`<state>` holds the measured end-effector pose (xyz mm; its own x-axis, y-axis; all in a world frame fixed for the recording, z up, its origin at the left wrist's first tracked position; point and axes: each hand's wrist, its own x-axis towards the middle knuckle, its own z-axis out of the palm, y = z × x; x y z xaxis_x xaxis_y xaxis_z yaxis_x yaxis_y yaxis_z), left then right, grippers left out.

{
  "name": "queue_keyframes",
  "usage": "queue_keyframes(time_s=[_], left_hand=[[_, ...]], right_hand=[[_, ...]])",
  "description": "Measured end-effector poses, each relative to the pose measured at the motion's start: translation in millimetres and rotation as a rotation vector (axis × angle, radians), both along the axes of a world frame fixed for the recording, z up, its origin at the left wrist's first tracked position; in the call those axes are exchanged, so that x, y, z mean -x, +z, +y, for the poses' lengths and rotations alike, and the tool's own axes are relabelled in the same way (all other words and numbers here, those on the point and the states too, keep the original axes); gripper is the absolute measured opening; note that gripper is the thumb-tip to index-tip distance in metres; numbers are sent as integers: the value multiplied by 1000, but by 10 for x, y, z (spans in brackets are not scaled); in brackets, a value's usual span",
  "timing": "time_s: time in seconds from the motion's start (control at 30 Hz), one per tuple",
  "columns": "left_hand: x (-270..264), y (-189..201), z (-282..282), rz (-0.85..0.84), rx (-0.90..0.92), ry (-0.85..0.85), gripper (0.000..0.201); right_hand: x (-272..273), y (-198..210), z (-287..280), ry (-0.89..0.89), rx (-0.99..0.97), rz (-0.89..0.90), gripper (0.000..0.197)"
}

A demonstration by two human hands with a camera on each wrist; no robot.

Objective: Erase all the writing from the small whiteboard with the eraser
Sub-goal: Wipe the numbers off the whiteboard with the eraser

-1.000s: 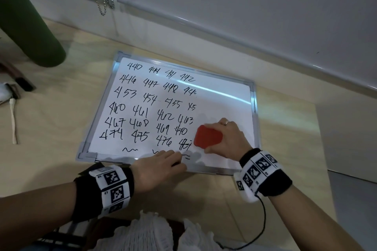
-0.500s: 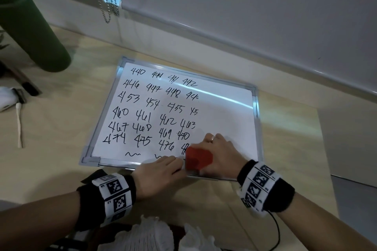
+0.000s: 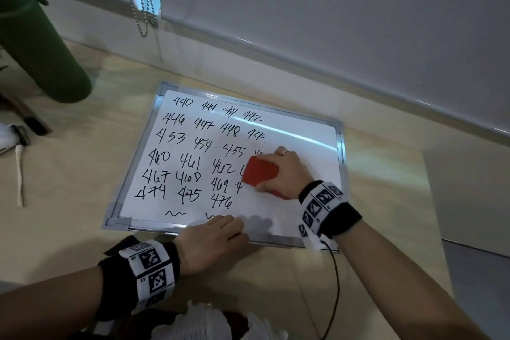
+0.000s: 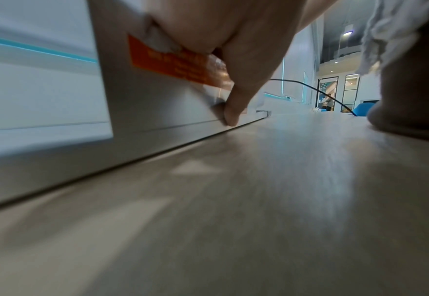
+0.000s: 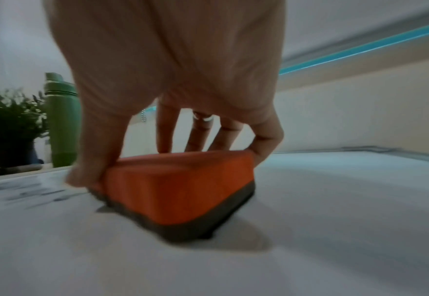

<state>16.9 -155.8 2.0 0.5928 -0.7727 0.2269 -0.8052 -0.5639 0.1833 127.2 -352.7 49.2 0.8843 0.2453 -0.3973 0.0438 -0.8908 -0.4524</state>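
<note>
Eraser — flat on whiteboard, in right-hand grip

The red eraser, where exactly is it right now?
In the head view the eraser lies flat on the whiteboard, right of centre, gripped by the right hand, just right of the numbers 462 and 469.

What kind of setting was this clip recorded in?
Probably an office or study space: a pale wooden desk against a wall, a beaded blind chain, and glass-partitioned rooms with blue chairs beyond.
</note>
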Motion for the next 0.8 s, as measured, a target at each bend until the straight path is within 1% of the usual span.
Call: queue_keyframes(time_s=[0.03, 0.07, 0.13, 0.17, 0.2, 0.23, 0.27, 0.33, 0.37, 0.43, 0.47, 0.53, 0.57, 0.6, 0.67, 0.77, 0.8], left_hand=[[1, 9, 4, 0, -4, 6, 28], [3, 9, 5, 2, 1, 13, 27], [17, -7, 0, 14, 18, 20, 24], [25, -20, -3, 20, 22, 21, 23], [27, -30, -4, 22, 25, 19, 23], [26, -27, -5, 19, 25, 16, 24], [18, -10, -5, 7, 20, 13, 24], [7, 37, -3, -12, -5, 21, 22], [5, 61, -2, -14, -18, 28, 21], [4, 74, -1, -8, -35, 18, 22], [12, 67, 1, -2, -38, 7, 23], [10, 62, 1, 6, -31, 4, 24], [10, 69, -4, 1, -26, 11, 23], [0, 73, -8, -16, -20, 19, 23], [-10, 74, -10, -74, -9, 16, 24], [-19, 67, 4, -138, -4, -1, 26], [-15, 64, 9, -142, -5, 1, 26]], right_hand=[[14, -17, 0, 14, 12, -6, 71], [93, -25, -2, 83, 44, 1, 70], [371, -1, 5, 295, 117, 14, 65], [450, -2, -14, 364, 140, 27, 63], [422, -1, -22, 387, 145, 26, 63], [300, 6, -5, 367, 141, 21, 65], [136, 13, 25, 305, 131, 6, 68], [-189, 15, 82, 123, 119, -6, 70], [-269, 28, 105, 67, 115, -6, 70], [-206, 25, 136, 85, 138, 5, 70], [-69, 35, 139, 143, 146, 18, 70], [272, 27, 101, 316, 169, 8, 68], [379, 30, 70, 374, 178, 18, 67], [365, 22, 47, 402, 178, 14, 67], [127, 32, 84, 367, 198, -3, 67], [-232, 44, 175, 149, 207, -22, 69], [-229, 26, 191, 137, 216, -32, 70]])
